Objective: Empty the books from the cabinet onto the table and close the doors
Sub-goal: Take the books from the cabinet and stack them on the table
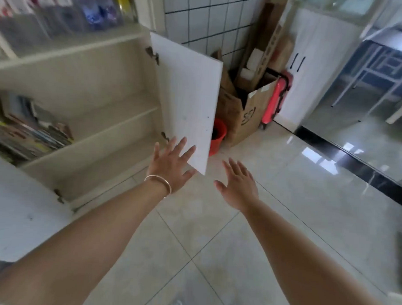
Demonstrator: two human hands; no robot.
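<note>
- Books (29, 132) stacked on cabinet (88, 98) shelf, far left.
- I see left hand (171, 166) spread flat at open right door (188, 101); right hand (238, 184) splayed, holding nothing.
- Cardboard box (240, 112), red bucket (217, 137) behind door.

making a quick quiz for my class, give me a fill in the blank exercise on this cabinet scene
1. The right cabinet door stands ____.
2. The left hand wears a ____ on its wrist.
3. The books lie on the cabinet's ____ shelf.
4. The bucket beside the cardboard box is ____ in colour.

Missing words: open; bangle; upper; red
</note>
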